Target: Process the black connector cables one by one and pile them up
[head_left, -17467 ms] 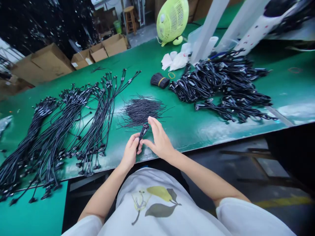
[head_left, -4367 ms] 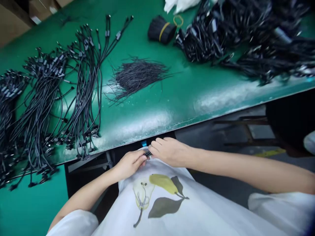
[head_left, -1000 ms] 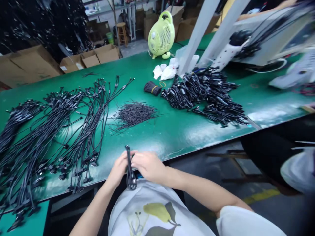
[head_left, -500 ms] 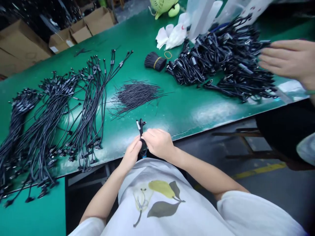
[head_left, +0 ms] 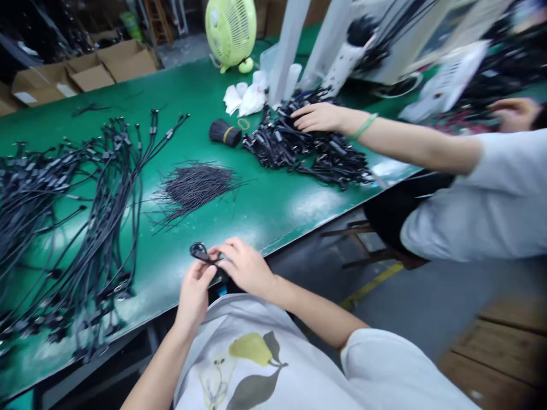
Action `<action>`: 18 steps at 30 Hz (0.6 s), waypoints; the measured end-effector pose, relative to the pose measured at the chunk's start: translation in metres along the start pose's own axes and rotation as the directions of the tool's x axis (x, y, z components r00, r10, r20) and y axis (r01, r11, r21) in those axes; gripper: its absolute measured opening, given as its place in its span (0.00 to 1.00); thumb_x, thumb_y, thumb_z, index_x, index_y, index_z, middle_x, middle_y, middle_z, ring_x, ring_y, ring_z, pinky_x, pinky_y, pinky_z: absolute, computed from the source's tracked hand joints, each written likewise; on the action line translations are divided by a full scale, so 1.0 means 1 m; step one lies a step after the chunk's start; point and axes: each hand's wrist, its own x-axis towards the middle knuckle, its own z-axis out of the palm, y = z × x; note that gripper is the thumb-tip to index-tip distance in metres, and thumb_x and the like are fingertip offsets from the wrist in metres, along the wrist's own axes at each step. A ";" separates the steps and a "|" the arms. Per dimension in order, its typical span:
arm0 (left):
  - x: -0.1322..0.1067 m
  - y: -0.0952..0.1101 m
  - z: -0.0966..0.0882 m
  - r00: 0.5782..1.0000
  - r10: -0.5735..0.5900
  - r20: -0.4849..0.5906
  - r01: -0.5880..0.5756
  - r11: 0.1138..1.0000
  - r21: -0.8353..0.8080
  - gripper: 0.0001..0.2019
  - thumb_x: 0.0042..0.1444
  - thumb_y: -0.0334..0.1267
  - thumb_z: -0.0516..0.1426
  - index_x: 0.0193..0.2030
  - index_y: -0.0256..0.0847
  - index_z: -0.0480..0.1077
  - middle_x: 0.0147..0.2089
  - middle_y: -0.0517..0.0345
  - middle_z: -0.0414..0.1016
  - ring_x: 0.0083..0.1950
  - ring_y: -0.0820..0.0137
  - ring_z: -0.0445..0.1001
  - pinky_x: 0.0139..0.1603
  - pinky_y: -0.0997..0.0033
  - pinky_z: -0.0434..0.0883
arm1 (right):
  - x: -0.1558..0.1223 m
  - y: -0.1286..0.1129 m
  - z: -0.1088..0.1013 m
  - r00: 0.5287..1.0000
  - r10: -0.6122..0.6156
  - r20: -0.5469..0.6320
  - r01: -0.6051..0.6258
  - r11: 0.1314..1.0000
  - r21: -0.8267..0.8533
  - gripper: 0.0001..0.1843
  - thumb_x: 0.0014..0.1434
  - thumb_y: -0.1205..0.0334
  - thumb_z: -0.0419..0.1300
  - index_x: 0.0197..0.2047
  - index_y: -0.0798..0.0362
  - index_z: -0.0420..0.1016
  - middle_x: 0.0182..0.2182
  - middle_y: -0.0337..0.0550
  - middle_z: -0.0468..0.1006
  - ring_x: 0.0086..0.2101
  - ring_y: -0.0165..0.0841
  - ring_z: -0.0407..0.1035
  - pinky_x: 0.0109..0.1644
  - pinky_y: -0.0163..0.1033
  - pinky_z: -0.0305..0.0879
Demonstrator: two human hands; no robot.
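Note:
Both my hands are together at the table's front edge, closed on a small folded black cable (head_left: 199,249). My left hand (head_left: 194,290) pinches it from below with thumb and fingers. My right hand (head_left: 245,267) grips its middle from the right, where a thin dark strand seems to cross; the detail is blurred. A looped end of the cable sticks out up and to the left, while the lower part is hidden behind my fingers. Beyond my hands lies a loose heap of thin black twist ties (head_left: 199,185).
Long black cables (head_left: 111,216) spread over the left of the green table (head_left: 171,91). A banded bundle of ties (head_left: 224,132) lies near a pile of folded cables (head_left: 273,142), where a co-worker's hand (head_left: 318,117) rests. A green fan (head_left: 231,31) stands behind.
My view has swung to the right. The cable in my hands has turned: connector ends pointed up before, a loop shows now. The co-worker's hand has moved further over the pile.

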 end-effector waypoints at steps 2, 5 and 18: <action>0.004 0.000 0.001 0.999 -0.053 -0.014 0.052 0.998 -0.036 0.22 0.44 0.44 0.68 0.46 0.38 0.75 0.49 0.47 0.79 0.53 0.58 0.76 0.56 0.60 0.69 | -0.006 -0.006 0.005 0.997 -0.074 0.032 0.077 0.987 -0.142 0.26 0.64 0.55 0.57 0.62 0.55 0.63 0.56 0.55 0.66 0.52 0.40 0.66 0.55 0.45 0.67; 0.007 -0.001 0.002 0.996 -0.092 0.003 0.092 0.996 -0.020 0.24 0.45 0.47 0.68 0.47 0.37 0.75 0.50 0.46 0.79 0.54 0.57 0.75 0.56 0.60 0.70 | -0.011 -0.009 0.014 0.989 -0.095 0.110 0.119 0.964 -0.237 0.32 0.64 0.59 0.56 0.68 0.56 0.52 0.61 0.58 0.59 0.53 0.39 0.66 0.49 0.41 0.72; -0.016 0.006 -0.057 0.987 -0.060 0.149 -0.012 0.896 0.443 0.23 0.56 0.53 0.58 0.53 0.40 0.72 0.52 0.44 0.78 0.55 0.55 0.75 0.59 0.52 0.69 | 0.008 0.129 -0.223 0.836 0.125 -0.535 -0.518 0.500 -0.694 0.26 0.69 0.66 0.40 0.67 0.63 0.59 0.45 0.65 0.71 0.43 0.42 0.63 0.46 0.48 0.57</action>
